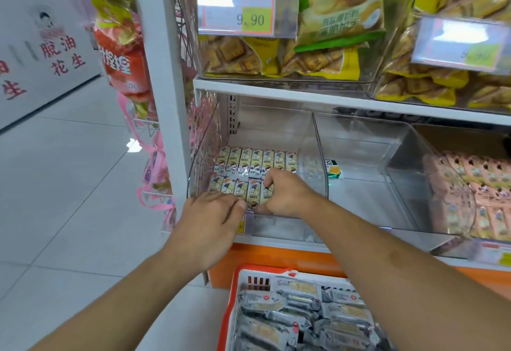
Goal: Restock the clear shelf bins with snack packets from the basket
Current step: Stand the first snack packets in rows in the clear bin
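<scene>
At frame centre, my right hand [284, 194] pinched a snack packet [266, 194] in the clear bin [201, 157]; my left hand [213, 223], fingers curled, touched the front row. Basket [235, 295] sat lower centre.

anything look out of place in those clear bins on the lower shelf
One thing: a lone green and white packet lies by itself in the otherwise bare middle bin, unlike the neat rows of yellow packets in the left bin where both hands are working. It looks like a stray.
</scene>
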`<control>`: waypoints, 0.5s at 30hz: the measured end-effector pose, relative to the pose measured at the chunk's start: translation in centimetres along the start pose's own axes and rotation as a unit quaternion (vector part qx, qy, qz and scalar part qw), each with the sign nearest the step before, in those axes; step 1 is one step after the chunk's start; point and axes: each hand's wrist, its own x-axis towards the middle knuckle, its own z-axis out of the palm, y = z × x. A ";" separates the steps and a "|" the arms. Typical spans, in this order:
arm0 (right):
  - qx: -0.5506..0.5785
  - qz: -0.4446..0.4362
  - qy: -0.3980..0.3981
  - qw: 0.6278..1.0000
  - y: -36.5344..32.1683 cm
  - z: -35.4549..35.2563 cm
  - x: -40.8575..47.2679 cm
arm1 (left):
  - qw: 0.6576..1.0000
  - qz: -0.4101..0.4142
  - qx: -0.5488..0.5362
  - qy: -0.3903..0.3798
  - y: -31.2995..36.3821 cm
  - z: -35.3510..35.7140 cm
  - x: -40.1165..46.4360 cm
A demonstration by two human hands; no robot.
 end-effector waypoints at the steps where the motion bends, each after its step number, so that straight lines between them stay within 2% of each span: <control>1: 0.005 0.000 -0.001 1.000 -0.1 0.0 0.0 | 1.000 -0.002 0.000 -0.004 0.0 0.0 0.0; 7: 0.018 0.003 -0.009 1.000 -0.4 -0.5 -0.8 | 0.999 -0.013 -0.041 -0.008 0.9 -0.6 -0.3; 12: 0.081 -0.083 0.108 0.987 -0.7 -1.3 -5.4 | 0.996 0.035 -0.078 0.036 2.3 -1.3 -2.0; 15: 0.134 -0.167 0.150 0.965 0.1 -1.1 -10.6 | 0.990 0.045 -0.130 -0.008 4.4 -1.6 -3.8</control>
